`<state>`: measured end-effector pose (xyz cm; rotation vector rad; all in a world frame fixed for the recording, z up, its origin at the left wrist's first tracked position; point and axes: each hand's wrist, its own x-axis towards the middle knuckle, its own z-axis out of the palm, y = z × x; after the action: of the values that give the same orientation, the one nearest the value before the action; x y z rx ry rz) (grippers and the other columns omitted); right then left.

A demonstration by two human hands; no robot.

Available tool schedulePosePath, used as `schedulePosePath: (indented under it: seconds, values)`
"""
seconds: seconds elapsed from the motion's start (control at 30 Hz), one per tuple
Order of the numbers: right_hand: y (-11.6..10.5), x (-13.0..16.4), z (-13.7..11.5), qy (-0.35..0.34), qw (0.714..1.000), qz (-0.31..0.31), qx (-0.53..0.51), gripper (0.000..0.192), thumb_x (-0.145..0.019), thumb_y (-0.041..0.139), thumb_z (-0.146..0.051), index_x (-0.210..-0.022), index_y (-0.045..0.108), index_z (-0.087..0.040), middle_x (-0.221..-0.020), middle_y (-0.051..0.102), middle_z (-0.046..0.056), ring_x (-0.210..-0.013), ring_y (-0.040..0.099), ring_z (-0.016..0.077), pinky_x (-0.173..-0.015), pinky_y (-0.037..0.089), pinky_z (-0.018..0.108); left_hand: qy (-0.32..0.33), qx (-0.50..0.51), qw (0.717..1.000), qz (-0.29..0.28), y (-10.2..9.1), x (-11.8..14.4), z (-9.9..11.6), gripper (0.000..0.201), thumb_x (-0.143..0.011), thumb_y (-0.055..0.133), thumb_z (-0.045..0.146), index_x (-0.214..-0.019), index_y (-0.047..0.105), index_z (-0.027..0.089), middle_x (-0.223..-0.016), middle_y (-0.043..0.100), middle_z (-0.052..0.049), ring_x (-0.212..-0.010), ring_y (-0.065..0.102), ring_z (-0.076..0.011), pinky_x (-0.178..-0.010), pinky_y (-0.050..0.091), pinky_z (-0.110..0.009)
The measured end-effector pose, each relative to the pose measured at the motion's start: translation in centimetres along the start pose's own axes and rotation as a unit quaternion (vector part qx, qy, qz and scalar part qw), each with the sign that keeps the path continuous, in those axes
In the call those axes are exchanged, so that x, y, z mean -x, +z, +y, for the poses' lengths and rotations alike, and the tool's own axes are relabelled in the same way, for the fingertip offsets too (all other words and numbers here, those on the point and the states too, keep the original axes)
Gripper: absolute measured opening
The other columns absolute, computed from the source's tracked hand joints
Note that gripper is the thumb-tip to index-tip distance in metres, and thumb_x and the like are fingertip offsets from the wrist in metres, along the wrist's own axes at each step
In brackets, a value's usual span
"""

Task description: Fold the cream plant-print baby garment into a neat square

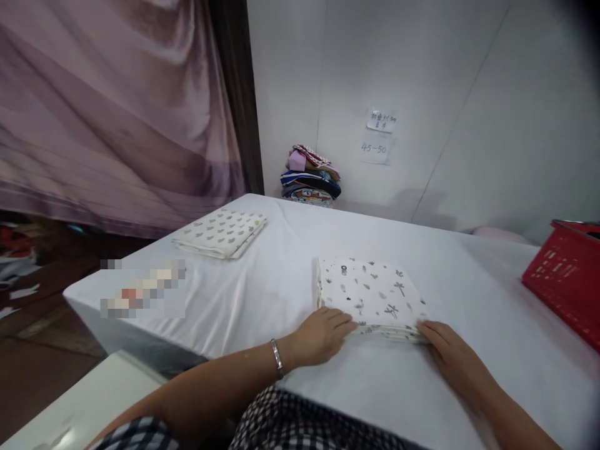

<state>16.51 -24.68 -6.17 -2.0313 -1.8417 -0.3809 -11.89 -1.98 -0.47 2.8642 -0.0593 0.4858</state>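
Head view, biggest first. The mauve draped curtain (107, 106) fills the upper left, with a dark vertical post along its right edge. The white panelled wall (445, 75) takes the rest of the background; two small handwritten paper notes (379, 134) are stuck on it, the lower one reading "45-50".

The white cloth-covered table (262, 294) spans the middle. A blurred-out patch sits on its left front edge; I can't tell what is under it. The red slotted plastic basket (565, 278) stands at the table's right edge, cut off by the frame.

The folded white cloth with small dark printed motifs (370, 290) lies flat on the table right in front of you, roughly square, with its layered edges facing you. A second folded white cloth with grey spots (220, 232) lies well apart from it, toward the far left of the table. A small stack of multicoloured folded fabrics (310, 178) sits at the far edge, against the wall.

Your left hand (321, 337) rests palm down on the table, fingers extended and loosely together, fingertips touching the near left corner of the motif cloth. There is a metal bracelet (277, 357) on that wrist. Your right hand (452, 356) is also flat, fingers straight, tips against the near right corner of the same cloth. Neither hand grips anything; both just press or touch the near edge.

Checked fabric (281, 419) shows at the bottom of the frame, under your left forearm.
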Motion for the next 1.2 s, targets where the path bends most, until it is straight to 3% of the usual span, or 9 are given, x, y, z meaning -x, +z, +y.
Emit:
schedulePosePath:
  seconds: [0.13, 0.3, 0.4, 0.57, 0.67, 0.77, 0.83, 1.07, 1.2]
  values:
    - [-0.3, -0.2, 0.1, 0.051, 0.998, -0.026, -0.014, 0.046, -0.074, 0.042, -0.013, -0.116, 0.058, -0.025, -0.122, 0.056, 0.008, -0.109, 0.055, 0.0249, -0.09, 0.05, 0.045, -0.045, 0.024, 0.998, 0.033, -1.3, -0.9, -0.9, 0.041, -0.089, 0.045, 0.038, -0.127, 0.044, 0.022, -0.132, 0.05, -0.006, -0.125, 0.041, -0.021, -0.104, 0.034, -0.041]
    - [-2.3, -3.2, -1.3, 0.091, 0.991, -0.089, -0.037, 0.038, -0.077, 0.039, -0.012, -0.1, 0.066, -0.024, -0.11, 0.064, 0.006, -0.1, 0.06, 0.0232, -0.088, 0.05, 0.043, -0.07, -0.006, 0.998, -0.001, 0.3, -1.3, -2.1, 0.055, -0.085, 0.047, 0.052, -0.128, 0.045, 0.019, -0.139, 0.043, -0.01, -0.133, 0.03, -0.0272, -0.11, 0.021, -0.05]
    - [-2.7, -6.9, -4.1, 0.121, 0.991, -0.036, -0.049, 0.03, -0.085, 0.04, -0.02, -0.102, 0.065, -0.022, -0.112, 0.063, 0.008, -0.103, 0.059, 0.0235, -0.089, 0.049, 0.044, -0.068, -0.02, 0.997, -0.003, 1.4, -1.0, -2.5, 0.054, -0.086, 0.046, 0.052, -0.13, 0.043, 0.021, -0.138, 0.044, -0.009, -0.132, 0.031, -0.0265, -0.111, 0.019, -0.05]
    - [-1.6, -15.0, -8.2, 0.003, 0.997, 0.018, -0.073, 0.044, -0.09, 0.041, -0.034, -0.132, 0.045, -0.019, -0.142, 0.037, 0.01, -0.134, 0.028, 0.0239, -0.105, 0.033, 0.046, -0.049, -0.043, 0.998, 0.002, 1.8, -0.7, -3.1, 0.054, -0.086, 0.047, 0.05, -0.13, 0.044, 0.021, -0.139, 0.043, -0.01, -0.132, 0.033, -0.0274, -0.109, 0.022, -0.051]
    - [0.0, -18.1, -7.1, 0.043, 0.998, -0.033, -0.029, 0.057, -0.091, 0.036, -0.045, -0.141, 0.03, -0.017, -0.149, 0.021, 0.011, -0.139, 0.01, 0.0252, -0.11, 0.019, 0.049, -0.043, -0.046, 0.998, 0.013, 2.0, -0.6, -3.4, 0.053, -0.086, 0.046, 0.05, -0.131, 0.044, 0.022, -0.139, 0.042, -0.01, -0.131, 0.033, -0.0277, -0.108, 0.024, -0.052]
    - [2.4, -18.5, -4.2, 0.16, 0.974, -0.16, 0.022, 0.065, -0.091, 0.029, -0.051, -0.143, 0.026, -0.013, -0.15, 0.018, 0.013, -0.139, 0.01, 0.0271, -0.109, 0.014, 0.049, -0.042, -0.049, 0.998, 0.012, 2.3, -0.5, -3.5, 0.053, -0.088, 0.043, 0.05, -0.132, 0.042, 0.021, -0.14, 0.041, -0.009, -0.132, 0.033, -0.0273, -0.108, 0.026, -0.051]
    - [3.7, -18.0, -2.8, 0.188, 0.961, -0.201, 0.035, 0.067, -0.091, 0.025, -0.054, -0.143, 0.026, -0.013, -0.15, 0.018, 0.012, -0.138, 0.011, 0.0266, -0.11, 0.013, 0.048, -0.041, -0.053, 0.998, 0.007, 2.4, -0.5, -3.5, 0.053, -0.088, 0.041, 0.05, -0.133, 0.041, 0.021, -0.14, 0.041, -0.009, -0.131, 0.033, -0.0269, -0.108, 0.026, -0.051]
    - [4.2, -17.8, -1.9, 0.178, 0.964, -0.197, 0.02, 0.068, -0.09, 0.02, -0.057, -0.142, 0.028, -0.013, -0.15, 0.02, 0.012, -0.138, 0.013, 0.0264, -0.11, 0.013, 0.045, -0.041, -0.052, 0.998, 0.011, 2.5, -0.5, -3.4, 0.053, -0.088, 0.041, 0.05, -0.134, 0.041, 0.022, -0.14, 0.042, -0.009, -0.131, 0.034, -0.027, -0.108, 0.026, -0.051]
    - [3.7, -17.7, -0.6, 0.226, 0.957, -0.178, 0.031, 0.071, -0.089, 0.019, -0.06, -0.142, 0.027, -0.014, -0.15, 0.02, 0.013, -0.138, 0.013, 0.0268, -0.109, 0.015, 0.046, -0.04, -0.046, 0.998, 0.016, 2.6, -0.4, -3.4, 0.053, -0.088, 0.042, 0.049, -0.134, 0.04, 0.022, -0.14, 0.042, -0.009, -0.131, 0.034, -0.0274, -0.108, 0.026, -0.051]
